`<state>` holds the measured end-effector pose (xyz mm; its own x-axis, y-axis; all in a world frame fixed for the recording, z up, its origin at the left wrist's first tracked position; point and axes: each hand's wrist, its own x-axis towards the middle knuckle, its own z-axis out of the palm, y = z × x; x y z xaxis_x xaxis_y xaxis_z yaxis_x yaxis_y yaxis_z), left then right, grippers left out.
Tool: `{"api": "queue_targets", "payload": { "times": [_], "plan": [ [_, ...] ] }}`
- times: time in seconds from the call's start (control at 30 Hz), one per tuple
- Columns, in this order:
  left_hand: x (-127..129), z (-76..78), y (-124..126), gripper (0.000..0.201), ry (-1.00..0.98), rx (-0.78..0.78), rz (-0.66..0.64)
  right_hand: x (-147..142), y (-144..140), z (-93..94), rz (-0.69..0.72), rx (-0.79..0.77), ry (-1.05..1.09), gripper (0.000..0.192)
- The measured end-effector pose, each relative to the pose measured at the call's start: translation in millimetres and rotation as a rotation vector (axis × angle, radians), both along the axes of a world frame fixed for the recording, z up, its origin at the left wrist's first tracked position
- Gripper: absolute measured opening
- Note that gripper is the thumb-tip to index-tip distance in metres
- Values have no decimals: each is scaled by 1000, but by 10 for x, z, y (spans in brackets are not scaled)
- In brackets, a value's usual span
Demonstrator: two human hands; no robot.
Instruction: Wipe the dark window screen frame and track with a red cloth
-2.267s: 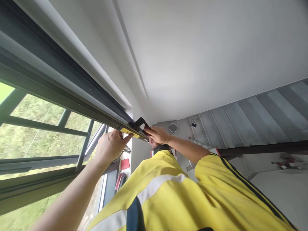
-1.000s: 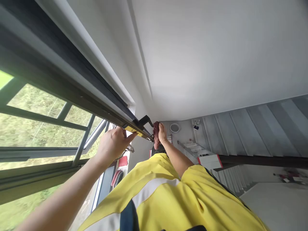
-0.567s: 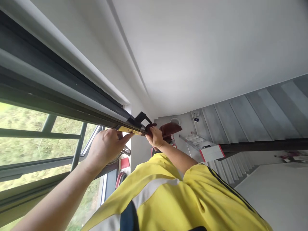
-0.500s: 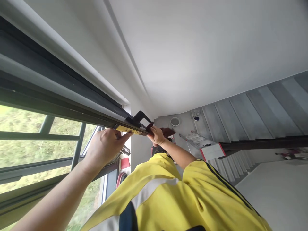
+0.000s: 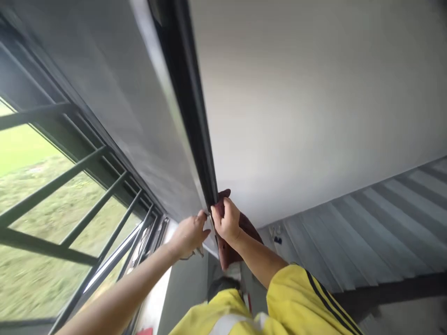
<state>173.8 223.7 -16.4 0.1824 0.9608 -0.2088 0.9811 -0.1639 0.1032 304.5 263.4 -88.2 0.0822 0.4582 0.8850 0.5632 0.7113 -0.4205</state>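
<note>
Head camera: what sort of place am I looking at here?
Probably a building interior under fit-out, up by a window head. A barred window looks onto grass, a dark frame strip runs along a plain white ceiling, and a stair underside shows behind.

Bright daylight enters through the window [image 5: 52,195]; motion blur and wide-angle bending smear the edges

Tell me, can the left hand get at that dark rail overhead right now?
Probably yes: the left hand already has its fingertips up at the lower end of the dark rail, beside the right hand, with nothing between them.
</note>
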Motion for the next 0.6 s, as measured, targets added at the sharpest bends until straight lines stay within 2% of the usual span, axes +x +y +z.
{"api": "queue_targets", "payload": {
  "times": [0.13, 0.2, 0.27, 0.4, 0.47, 0.5, 0.53, 0.57, 0.6],
  "plan": [
    [116, -84, 249, 36, -65, 91, -73, 239, 326, 837, -39, 85, -31, 27],
    [183, -103, 397, 37, -79, 122, -96, 335, 539, 1386, -65, 94, -20, 31],
    [237, -106, 551, 38, -95, 126, -114, 387, 750, 2090, -86, 120, 6, 37],
    [283, -97, 808, 39, -126, 138, -158, 425, 1084, 3703, -142, 295, 121, 43],
    [263, -112, 881, 41, -154, 132, -175, 464, 1213, 4358, -180, 345, 147, 45],
    [241, -127, 898, 42, -171, 125, -179, 497, 1277, 4593, -184, 356, 140, 48],
    [211, -146, 900, 43, -187, 117, -180, 538, 1344, 4753, -179, 364, 124, 51],
    [172, -165, 888, 43, -203, 107, -180, 585, 1418, 4834, -168, 374, 105, 54],
    [127, -185, 864, 43, -219, 96, -178, 633, 1499, 4835, -157, 385, 89, 59]
  ]
}}
